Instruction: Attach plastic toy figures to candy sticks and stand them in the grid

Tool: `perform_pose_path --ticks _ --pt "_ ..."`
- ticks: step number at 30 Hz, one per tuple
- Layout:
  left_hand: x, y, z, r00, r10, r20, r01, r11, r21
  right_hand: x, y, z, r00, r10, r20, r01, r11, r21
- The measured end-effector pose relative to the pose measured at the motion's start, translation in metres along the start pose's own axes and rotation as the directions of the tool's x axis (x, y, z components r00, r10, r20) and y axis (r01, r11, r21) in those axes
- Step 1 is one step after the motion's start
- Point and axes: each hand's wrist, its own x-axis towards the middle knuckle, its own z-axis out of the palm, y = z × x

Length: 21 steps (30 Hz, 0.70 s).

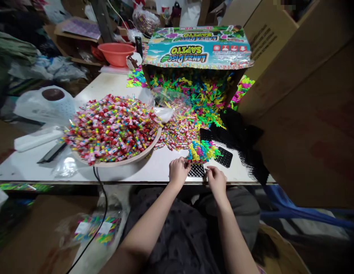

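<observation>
Flat black mesh piece (196,170), table edge

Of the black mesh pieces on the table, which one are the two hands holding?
The black mesh piece at the table's front edge, between the left hand and right hand, under a small heap of colourful toys. The other black mesh pieces lie farther back, untouched.

— What carries it all?
— A white table (114,85) (worn at its near edge).
— And on it?
— A round tray (128,160) of wrapped candies, a toy-filled carton (197,47), black mesh pieces (224,156), an orange bowl (115,53).
</observation>
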Motion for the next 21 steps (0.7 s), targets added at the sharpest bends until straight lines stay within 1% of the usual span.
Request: perform_pose_path --ticks 2,4,7,10,15,19,21 --pt "0.000 0.000 0.001 1.000 0.002 0.001 -0.002 1.000 0.015 -0.003 -0.004 0.005 1.000 -0.004 -0.026 0.003 1.000 -0.031" --pt "0.000 0.001 0.002 1.000 0.010 0.009 -0.010 1.000 0.023 -0.008 -0.006 0.012 0.998 -0.022 -0.051 0.021 0.999 -0.025" --pt "0.000 0.001 0.002 0.999 0.024 0.034 -0.025 0.999 0.025 -0.017 -0.004 0.020 0.991 -0.074 -0.107 0.072 0.997 -0.023" --pt "0.000 0.001 0.001 0.998 0.029 0.064 -0.031 0.999 0.020 -0.022 -0.002 0.023 0.984 -0.109 -0.140 0.104 0.994 -0.040" --pt "0.001 0.002 -0.002 0.996 0.024 0.091 -0.022 1.000 -0.021 -0.022 0.000 0.019 0.984 -0.129 -0.121 0.122 0.991 -0.061" --pt "0.000 0.005 -0.006 0.997 -0.014 0.072 0.017 0.999 -0.045 -0.022 0.002 0.016 0.990 -0.121 -0.067 0.118 0.991 -0.057" --pt "-0.001 0.005 -0.007 0.998 -0.023 0.060 0.026 0.999 -0.047 -0.021 0.006 0.014 0.987 -0.140 -0.079 0.136 0.989 -0.057"
